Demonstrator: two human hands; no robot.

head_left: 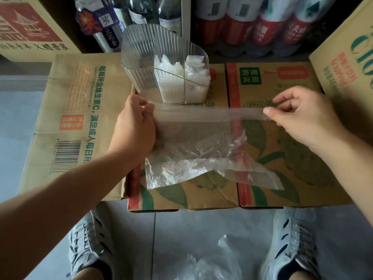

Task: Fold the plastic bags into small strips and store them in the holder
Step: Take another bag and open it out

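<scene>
Film, thin and clear: the plastic bag (191, 154) lies crumpled on the cardboard boxes (282, 158) at frame centre, its far edge turned into a narrow folded band (201, 115). It looks almost weightless, limp and slippery, likely to spring open unless kept taut, so the band's two ends seem the best hold. The left hand (135, 126) grips one end and the right hand (298, 116) pinches the other, well apart. Just above stands the ribbed clear holder (141, 47) with folded bags (193, 71) inside. Loose bags (212, 261) lie on the floor (20, 118) at the bottom.
</scene>
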